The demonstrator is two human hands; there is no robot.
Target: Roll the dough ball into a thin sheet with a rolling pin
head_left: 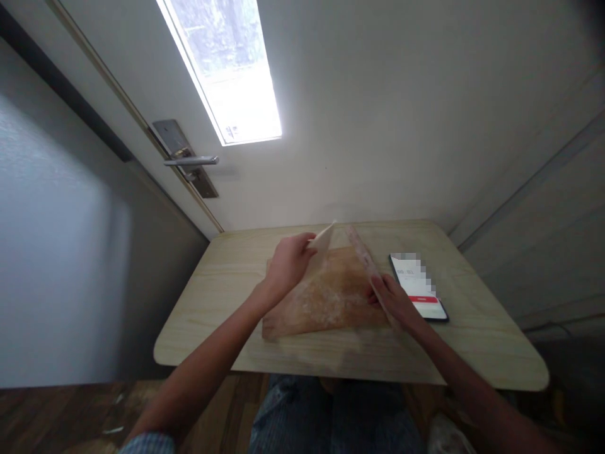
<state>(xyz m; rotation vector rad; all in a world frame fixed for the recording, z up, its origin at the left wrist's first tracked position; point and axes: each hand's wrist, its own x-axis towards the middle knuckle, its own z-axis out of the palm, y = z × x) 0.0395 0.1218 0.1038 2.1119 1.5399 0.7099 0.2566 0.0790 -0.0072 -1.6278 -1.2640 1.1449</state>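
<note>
1. Two bare hands: left hand [290, 263] pinched narrowly on one pale sheet [323, 240]; right hand [391, 295] gripping one clear plastic piece [362, 250] by its edge.
2. Below and between both grips: one wooden board [338, 299], whitish smudges on top, lying on one table [203, 284].
3. Just right of the right grip: one phone [416, 280], screen partly pixelated.
4. Partly hidden behind the plastic: right fingers. Lower edges of both held pieces blurred; cannot tell whether joined.
</note>
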